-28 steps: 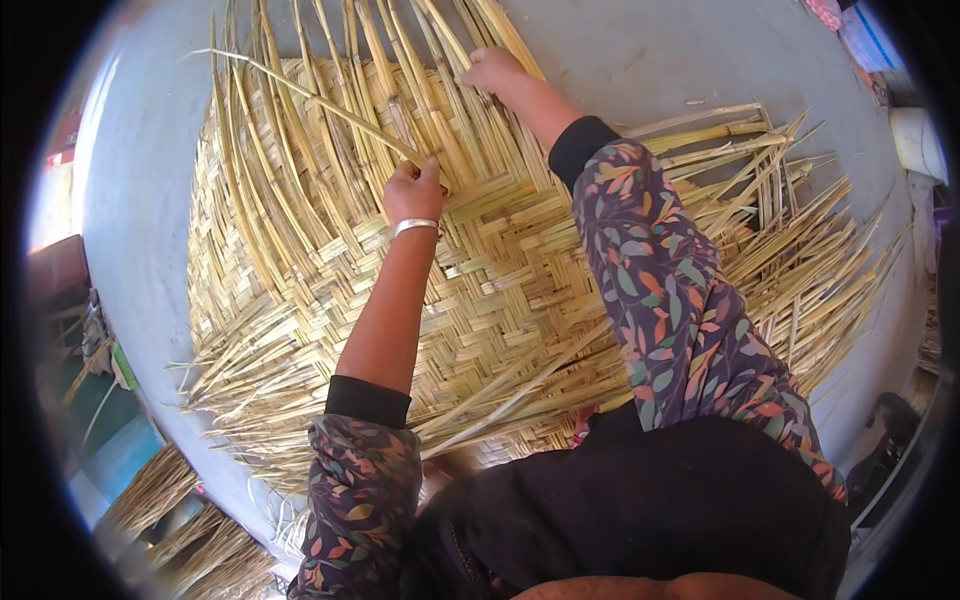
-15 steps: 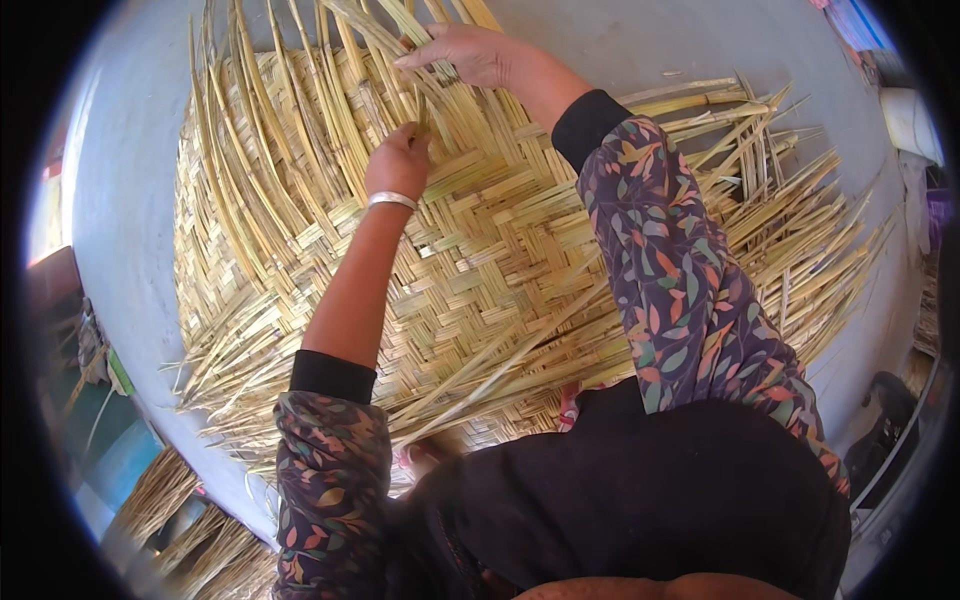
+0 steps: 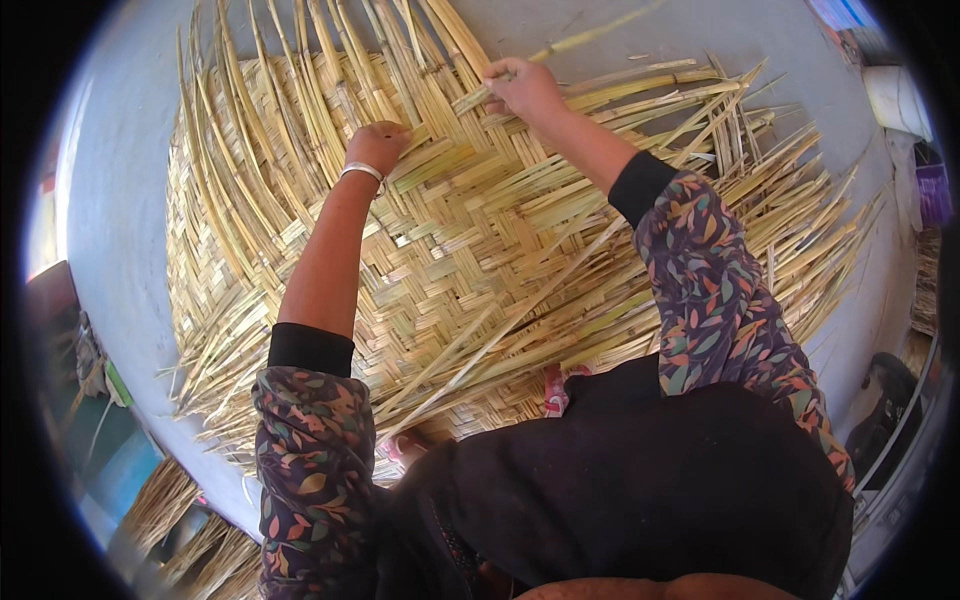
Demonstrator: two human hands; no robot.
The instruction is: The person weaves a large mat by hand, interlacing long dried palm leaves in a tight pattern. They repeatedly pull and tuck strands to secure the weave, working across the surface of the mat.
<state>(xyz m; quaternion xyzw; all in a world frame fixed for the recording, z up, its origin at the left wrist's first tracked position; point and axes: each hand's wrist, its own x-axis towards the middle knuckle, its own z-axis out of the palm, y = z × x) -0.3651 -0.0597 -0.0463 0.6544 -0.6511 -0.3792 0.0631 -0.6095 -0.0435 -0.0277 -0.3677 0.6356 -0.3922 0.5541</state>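
Note:
A large half-woven mat (image 3: 430,265) of flat yellow-green cane strips lies below my hands, its loose strip ends fanning out on several sides. My right hand (image 3: 525,90) is closed on a pale green cane strip (image 3: 590,37), which slants from the mat's far part up toward the far right. My left hand (image 3: 378,147), with a bangle at the wrist, is closed low over the weave, at the base of the raised strips (image 3: 325,110). What its fingers grip is hidden beneath them.
Bundles of thin dry stalks (image 3: 160,500) lie at the lower left. A white container (image 3: 897,103) and a purple item (image 3: 933,193) stand at the right edge. Grey floor (image 3: 120,200) surrounds the mat. My foot (image 3: 405,447) rests by its near edge.
My right hand has moved right and toward me, bringing a strip down across the weave. Other strips it held now lie back at the far side. The left hand has shifted slightly left.

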